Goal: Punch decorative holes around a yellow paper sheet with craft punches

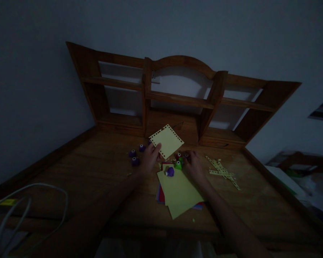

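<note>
My left hand pinches a pale yellow square sheet of paper by its lower left edge, thumb on top. Punched holes run along the edges of this sheet, which is tilted up above the desk. My right hand is curled with its fingers on a small dark craft punch, partly hidden by them. Close by stand a green craft punch and a red one. A purple punch lies tipped on a stack of yellow paper, with other coloured sheets beneath.
Several purple craft punches stand left of my left hand. Punched yellow paper strips lie crossed on the right, with paper scraps around. A wooden shelf unit rises at the back of the desk. A white cable loops at the left.
</note>
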`<state>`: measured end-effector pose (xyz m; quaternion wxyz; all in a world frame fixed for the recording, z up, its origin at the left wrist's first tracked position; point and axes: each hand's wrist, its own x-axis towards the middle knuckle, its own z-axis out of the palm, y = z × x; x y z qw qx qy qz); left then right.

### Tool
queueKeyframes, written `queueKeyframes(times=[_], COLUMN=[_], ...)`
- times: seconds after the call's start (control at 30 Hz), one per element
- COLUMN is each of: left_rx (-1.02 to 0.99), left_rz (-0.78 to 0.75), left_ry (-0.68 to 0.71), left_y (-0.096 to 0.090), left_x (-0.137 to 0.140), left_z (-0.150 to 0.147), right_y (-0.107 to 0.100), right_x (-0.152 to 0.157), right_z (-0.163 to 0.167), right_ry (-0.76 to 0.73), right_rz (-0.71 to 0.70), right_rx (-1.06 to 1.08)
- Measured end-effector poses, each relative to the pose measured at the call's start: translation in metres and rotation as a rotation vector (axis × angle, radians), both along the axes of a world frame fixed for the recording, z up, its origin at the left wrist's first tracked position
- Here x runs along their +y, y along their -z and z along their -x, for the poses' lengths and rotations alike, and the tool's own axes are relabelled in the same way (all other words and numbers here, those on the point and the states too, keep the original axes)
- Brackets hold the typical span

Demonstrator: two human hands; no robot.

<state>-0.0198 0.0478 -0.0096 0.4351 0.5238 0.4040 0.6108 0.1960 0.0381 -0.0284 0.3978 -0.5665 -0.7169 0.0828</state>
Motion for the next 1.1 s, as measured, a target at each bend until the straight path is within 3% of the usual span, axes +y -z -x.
queueKeyframes(times=[0.47, 0.73, 0.97, 1.1], left_rx=[-0.021, -0.056, -0.086, -0.075], left_rz=[0.018, 0.043, 0.054, 0.077], left_ry=[0.051, 0.236, 0.258, 0.25], left_y=[0.007, 0.006, 0.002, 0.001], left_x=[0.004, 0.002, 0.0, 0.0], left_z=[-0.002, -0.004, -0.005, -0.005], right_y=[0.005, 0.006, -0.015, -0.014], right_x=[0.002, 0.001, -0.005, -0.003], right_z=[-0.006, -0.007, 0.0, 0.003], right_ry=[-0.085, -0.049, 0.044, -0.018], right_rz=[-0.03, 0.006, -0.103, -0.11], right_rx=[-0.051, -0.046, 0.199, 0.257])
